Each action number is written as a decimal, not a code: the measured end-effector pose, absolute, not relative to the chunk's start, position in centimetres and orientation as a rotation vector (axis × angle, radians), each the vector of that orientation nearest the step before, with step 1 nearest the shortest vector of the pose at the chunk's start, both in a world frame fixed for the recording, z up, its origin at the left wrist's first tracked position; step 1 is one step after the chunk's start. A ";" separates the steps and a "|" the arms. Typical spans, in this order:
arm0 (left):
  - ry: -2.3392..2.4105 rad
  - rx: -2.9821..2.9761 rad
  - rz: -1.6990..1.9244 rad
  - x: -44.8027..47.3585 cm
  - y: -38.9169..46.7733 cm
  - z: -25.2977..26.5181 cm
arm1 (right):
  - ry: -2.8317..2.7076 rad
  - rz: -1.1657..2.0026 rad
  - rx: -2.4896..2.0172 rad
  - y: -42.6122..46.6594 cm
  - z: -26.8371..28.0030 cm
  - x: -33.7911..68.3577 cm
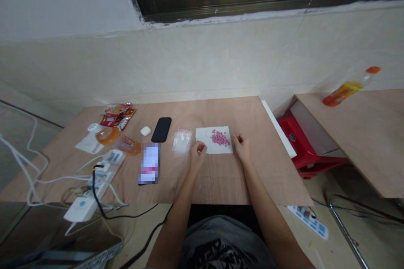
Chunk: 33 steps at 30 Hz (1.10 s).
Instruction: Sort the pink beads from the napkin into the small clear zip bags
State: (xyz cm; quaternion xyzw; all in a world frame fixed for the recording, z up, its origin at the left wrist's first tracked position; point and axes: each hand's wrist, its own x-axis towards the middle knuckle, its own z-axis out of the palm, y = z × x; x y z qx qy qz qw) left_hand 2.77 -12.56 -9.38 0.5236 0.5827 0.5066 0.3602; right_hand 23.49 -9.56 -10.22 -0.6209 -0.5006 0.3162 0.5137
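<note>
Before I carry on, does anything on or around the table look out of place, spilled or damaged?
The power strip on the table's left looks precarious: its near end juts past the front edge, among messy cables. The small pink pieces lie loose, but I see none off the white sheet.

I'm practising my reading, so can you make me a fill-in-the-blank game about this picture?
1. The small round pieces on the flat white sheet are coloured ____.
2. Nearer the clear plastic bag is the person's ____ hand.
3. The red plastic stool shows on the picture's ____ side.

Missing words: pink; left; right.
</note>
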 end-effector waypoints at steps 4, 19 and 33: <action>1.559 1.395 1.375 2.8 -12.9 -9.0 | -1.212 0.746 -1.503 -9.7 -9.8 23.4; 2.549 1.557 0.916 -2.3 -9.8 -5.2 | -1.205 0.719 -1.514 -9.7 -9.7 23.3; 2.535 1.571 0.897 -2.5 -10.1 -5.9 | -1.204 0.726 -1.520 -9.7 -9.3 23.2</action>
